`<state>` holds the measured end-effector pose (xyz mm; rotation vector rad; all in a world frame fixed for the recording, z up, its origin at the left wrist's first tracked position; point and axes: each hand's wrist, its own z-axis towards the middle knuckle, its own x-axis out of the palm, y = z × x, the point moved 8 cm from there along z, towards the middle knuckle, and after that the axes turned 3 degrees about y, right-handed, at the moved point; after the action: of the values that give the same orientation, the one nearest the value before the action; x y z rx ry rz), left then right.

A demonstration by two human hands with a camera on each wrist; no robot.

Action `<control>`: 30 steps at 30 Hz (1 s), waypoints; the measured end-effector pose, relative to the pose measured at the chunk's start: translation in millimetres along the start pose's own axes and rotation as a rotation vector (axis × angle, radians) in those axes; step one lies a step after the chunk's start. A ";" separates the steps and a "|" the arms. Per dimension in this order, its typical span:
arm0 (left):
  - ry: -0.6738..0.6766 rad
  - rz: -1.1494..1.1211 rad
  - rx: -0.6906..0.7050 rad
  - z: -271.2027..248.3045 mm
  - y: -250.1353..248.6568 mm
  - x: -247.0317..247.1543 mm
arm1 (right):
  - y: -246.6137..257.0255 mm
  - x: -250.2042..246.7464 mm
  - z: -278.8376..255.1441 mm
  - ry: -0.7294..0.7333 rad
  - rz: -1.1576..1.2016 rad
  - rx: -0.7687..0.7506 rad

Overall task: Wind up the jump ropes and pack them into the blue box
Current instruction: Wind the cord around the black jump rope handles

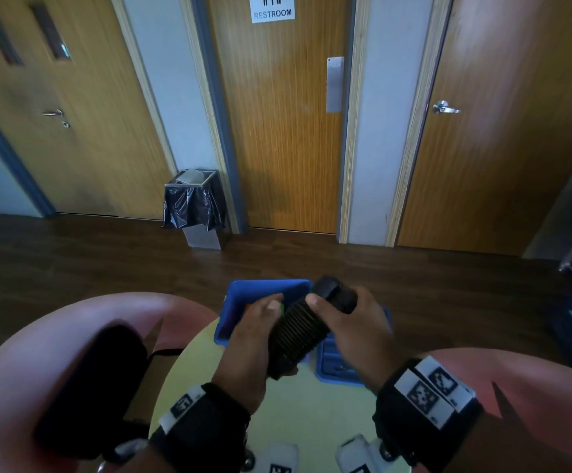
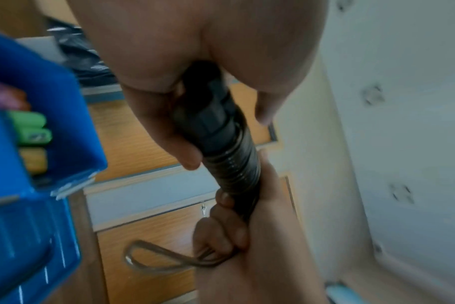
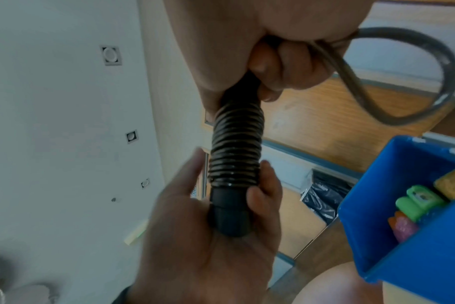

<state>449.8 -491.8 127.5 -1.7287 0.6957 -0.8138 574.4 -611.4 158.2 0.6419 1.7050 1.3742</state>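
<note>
A black jump rope (image 1: pixel 295 336) is wound in tight coils around its handles, and both hands hold it above the table. My left hand (image 1: pixel 257 332) grips the lower end, and a loose loop of cord (image 2: pixel 148 259) sticks out of the fist. My right hand (image 1: pixel 342 322) holds the black handle end (image 3: pixel 229 214) between thumb and fingers. Just behind the hands stands the blue box (image 1: pixel 267 286). Green, yellow and pink handles (image 3: pixel 416 201) lie inside it.
A round yellow table (image 1: pixel 295 414) carries the box and a blue lid (image 1: pixel 335 367) to its right. Pink chairs (image 1: pixel 56 353) flank the table, and a black bag (image 1: pixel 97 387) lies on the left one. A lined bin (image 1: pixel 194 203) stands by wooden doors.
</note>
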 end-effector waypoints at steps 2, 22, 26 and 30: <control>-0.003 0.005 -0.076 -0.7 3.9 1.6 | 1.3 4.6 -5.1 0.019 0.038 -0.011; 0.196 0.837 0.232 -8.9 -18.1 27.0 | -31.8 13.0 -13.0 0.092 0.192 0.091; 0.081 0.859 0.312 -10.7 -24.1 23.0 | -36.0 12.4 -11.4 0.137 0.237 0.135; -0.022 0.698 0.272 -7.2 -18.5 15.8 | -34.4 12.8 -13.6 0.160 0.146 0.124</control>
<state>454.7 -503.0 149.8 -1.1281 1.0365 -0.3745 560.0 -617.6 122.4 0.7557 1.9135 1.4624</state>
